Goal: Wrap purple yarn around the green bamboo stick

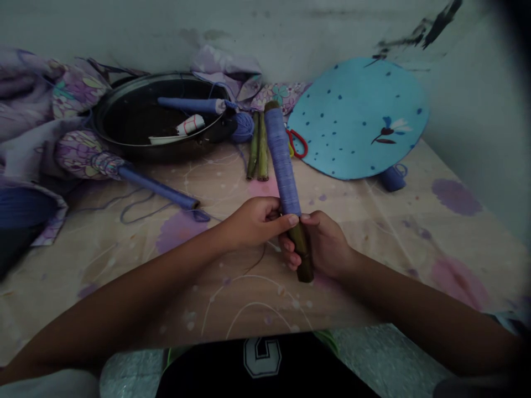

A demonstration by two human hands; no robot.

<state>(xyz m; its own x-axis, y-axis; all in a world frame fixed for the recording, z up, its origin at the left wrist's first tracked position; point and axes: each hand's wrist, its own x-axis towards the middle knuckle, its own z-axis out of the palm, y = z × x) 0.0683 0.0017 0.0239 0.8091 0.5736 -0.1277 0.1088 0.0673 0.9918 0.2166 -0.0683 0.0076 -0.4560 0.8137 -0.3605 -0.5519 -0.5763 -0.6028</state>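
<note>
A greenish-brown stick, wound with blue-purple yarn over its upper part, is held tilted above the table's middle. My left hand is closed on it from the left, its thumb at the lower edge of the winding. From the right, my right hand wraps round the bare lower part, with fingertips showing on the left side and the thumb by the winding's edge. Behind the stick, short green stalks lie beside a ball of blue yarn. Red-handled scissors are partly hidden by a blue dotted round board.
A dark pan at the back left holds a yarn-wrapped stick and a white roll. Another wrapped stick lies with loose yarn at the left, near floral cloth. The blue board leans on the wall, a small blue spool beside it.
</note>
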